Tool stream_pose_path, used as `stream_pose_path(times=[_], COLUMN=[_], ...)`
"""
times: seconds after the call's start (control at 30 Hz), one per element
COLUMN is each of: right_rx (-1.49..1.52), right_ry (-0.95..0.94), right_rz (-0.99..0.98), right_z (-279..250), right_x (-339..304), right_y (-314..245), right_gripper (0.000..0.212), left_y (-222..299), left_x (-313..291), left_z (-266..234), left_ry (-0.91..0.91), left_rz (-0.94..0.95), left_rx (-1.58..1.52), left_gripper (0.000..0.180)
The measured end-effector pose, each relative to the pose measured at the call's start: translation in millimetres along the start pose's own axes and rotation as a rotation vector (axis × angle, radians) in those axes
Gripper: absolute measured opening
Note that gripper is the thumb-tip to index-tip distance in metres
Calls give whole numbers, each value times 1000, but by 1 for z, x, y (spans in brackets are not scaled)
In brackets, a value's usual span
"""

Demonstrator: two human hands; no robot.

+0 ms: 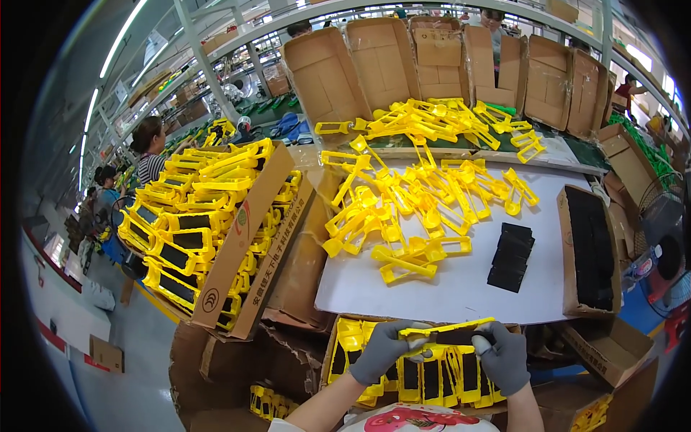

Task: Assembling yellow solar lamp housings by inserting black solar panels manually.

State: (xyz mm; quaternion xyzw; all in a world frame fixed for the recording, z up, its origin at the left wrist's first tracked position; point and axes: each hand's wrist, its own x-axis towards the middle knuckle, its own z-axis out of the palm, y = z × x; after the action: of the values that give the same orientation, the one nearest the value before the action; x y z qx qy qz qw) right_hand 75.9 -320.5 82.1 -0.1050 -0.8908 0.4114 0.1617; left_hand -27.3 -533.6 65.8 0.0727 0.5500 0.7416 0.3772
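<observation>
In grey gloves, my left hand [380, 353] and my right hand [505, 360] grip the two ends of a yellow plastic frame [448, 327]. It is seen nearly edge-on, with a dark strip along its underside. Just below my hands, a cardboard box holds yellow frames fitted with black panels [432, 380], standing in rows. Beyond on the white tabletop [446, 294] lies a loose heap of yellow frames [414, 201] without panels. A small fanned stack of black panels [512, 257] lies to its right.
A carton of black panels [592, 248] stands at the table's right edge. To the left, a tall carton [241, 237] overflows with panelled yellow frames. More yellow frames [439, 119] lie on the green conveyor behind. A fan [662, 245] stands far right; other people sit at left.
</observation>
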Motion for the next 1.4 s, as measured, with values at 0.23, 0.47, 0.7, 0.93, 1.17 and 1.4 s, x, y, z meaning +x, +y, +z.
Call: stream_pose_path(times=[0.23,0.47,0.7,0.93,1.17,1.4], right_rx=[135,78,0,-133,-244,209], right_ry=[-87,-12,-79,6,12,-392], right_rz=[106,-77,38,-85,40,82], right_z=[-8,-15,-17,1,2,10], right_x=[-10,4,9,-13,-28,-54], right_y=[1,-4,-9,-2,4,40], right_gripper=[10,12,15,14,34,34], left_y=[-9,12,8,-7,-9,-17], left_x=[-3,1,8,-1,-12,-29], left_z=[9,8,9,19,24,8], left_ry=[13,37,-6,23,156,48], left_rz=[-15,-26,-72,-121,-124,-282], left_rx=[36,13,3,-76,138,288], left_gripper=[29,32,34,30,26,21])
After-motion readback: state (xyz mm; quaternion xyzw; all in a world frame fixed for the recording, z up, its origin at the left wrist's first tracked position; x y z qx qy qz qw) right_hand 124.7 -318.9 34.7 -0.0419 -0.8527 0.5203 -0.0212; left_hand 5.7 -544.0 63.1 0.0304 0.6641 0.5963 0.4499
